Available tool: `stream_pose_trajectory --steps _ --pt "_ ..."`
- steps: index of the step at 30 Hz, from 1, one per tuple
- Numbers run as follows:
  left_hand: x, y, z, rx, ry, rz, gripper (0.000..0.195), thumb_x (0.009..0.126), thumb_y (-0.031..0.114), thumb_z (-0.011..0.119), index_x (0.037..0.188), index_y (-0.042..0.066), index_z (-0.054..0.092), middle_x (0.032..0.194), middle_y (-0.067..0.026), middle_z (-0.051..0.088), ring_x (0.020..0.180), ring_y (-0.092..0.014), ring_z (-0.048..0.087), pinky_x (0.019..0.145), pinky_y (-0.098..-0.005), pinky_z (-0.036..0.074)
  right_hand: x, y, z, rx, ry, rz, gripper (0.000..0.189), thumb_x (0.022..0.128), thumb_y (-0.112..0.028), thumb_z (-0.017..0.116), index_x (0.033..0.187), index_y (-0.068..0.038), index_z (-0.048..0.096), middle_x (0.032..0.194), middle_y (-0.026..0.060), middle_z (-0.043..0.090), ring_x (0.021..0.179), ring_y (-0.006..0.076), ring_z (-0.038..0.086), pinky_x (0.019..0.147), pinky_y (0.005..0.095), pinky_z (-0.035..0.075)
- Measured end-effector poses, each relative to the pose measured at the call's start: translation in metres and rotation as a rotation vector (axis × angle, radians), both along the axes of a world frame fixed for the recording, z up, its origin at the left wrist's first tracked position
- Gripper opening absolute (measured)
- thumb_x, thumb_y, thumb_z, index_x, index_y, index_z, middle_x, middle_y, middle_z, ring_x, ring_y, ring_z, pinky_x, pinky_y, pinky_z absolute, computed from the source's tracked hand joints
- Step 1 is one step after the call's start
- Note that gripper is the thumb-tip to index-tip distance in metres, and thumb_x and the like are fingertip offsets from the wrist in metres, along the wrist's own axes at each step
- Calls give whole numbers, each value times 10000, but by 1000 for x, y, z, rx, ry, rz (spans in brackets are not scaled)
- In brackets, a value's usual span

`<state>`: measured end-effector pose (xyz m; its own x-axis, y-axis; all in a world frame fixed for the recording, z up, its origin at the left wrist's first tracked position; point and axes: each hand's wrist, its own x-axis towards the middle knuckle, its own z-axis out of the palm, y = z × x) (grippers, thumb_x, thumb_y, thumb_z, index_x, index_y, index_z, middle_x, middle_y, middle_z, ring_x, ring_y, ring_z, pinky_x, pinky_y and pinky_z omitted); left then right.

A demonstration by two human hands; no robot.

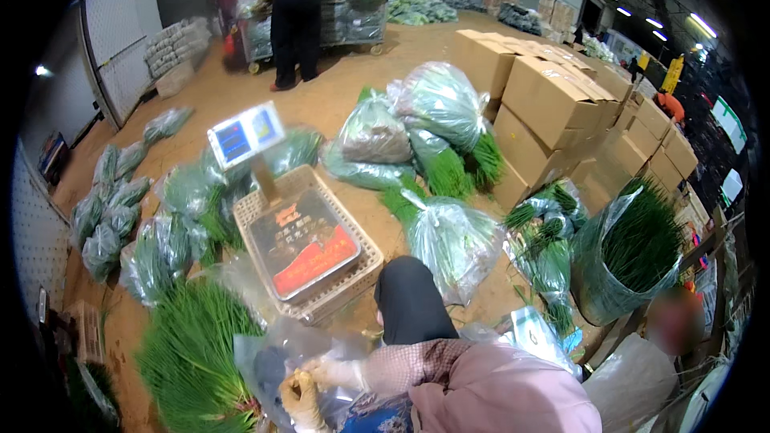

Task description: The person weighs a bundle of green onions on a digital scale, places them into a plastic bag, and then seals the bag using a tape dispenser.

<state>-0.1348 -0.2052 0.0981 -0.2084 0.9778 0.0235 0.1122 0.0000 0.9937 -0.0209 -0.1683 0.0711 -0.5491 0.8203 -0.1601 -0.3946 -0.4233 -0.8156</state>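
Both my hands wear cream gloves and meet low in the view, at a clear plastic bag. My left hand has its fingers curled at the bag's plastic. Touching its fingertips, my right hand seems to pinch the same film; the exact grip is partly hidden. A large loose bunch of long green stalks, like chives or scallions with reddish bases, lies just left of the bag. Beyond my hands, a platform scale with a lit display sits in a beige plastic crate.
Tied plastic bags of greens stand beyond my knee. More bagged greens lie left. Stacked cardboard boxes and a tall sack of greens stand right. A person in dark clothes stands by a loaded cart.
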Motion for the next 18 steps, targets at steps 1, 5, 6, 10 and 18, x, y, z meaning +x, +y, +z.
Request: stream_pose_trajectory --steps 1,5,6,10,18 --pt "2 -1 3 -41 -17 -16 205 834 226 627 814 53 517 707 11 522 629 -62 435 573 -208 377 5 5 13 59 -137 34 227 835 -330 580 920 -122 611 697 -55 540 536 33 443 449 174 331" --pt "1 0 11 10 -81 -105 160 816 149 636 768 46 522 683 3 538 609 -66 459 554 -210 384 6 4 9 -181 -85 31 272 823 -405 594 856 -138 633 564 -47 507 423 56 409 383 197 297" --pt "2 -1 15 -20 -161 -145 147 815 132 632 767 42 525 688 -2 546 612 -69 467 556 -210 389 2 2 -2 -182 -60 0 273 821 -405 597 849 -136 634 548 -45 499 415 58 406 379 197 292" --pt "-28 2 -21 -69 -1 -140 104 811 81 617 770 28 536 704 -24 573 629 -78 491 565 -207 409 7 8 -4 -171 11 174 263 851 -297 582 1024 -100 607 699 -45 567 580 41 485 509 170 384" --pt "-10 7 -7 -16 75 -44 116 817 106 624 813 10 559 686 -3 547 588 -59 453 531 -200 394 16 6 29 -172 45 58 236 862 -279 568 993 -85 601 638 -61 487 557 46 428 487 189 332"
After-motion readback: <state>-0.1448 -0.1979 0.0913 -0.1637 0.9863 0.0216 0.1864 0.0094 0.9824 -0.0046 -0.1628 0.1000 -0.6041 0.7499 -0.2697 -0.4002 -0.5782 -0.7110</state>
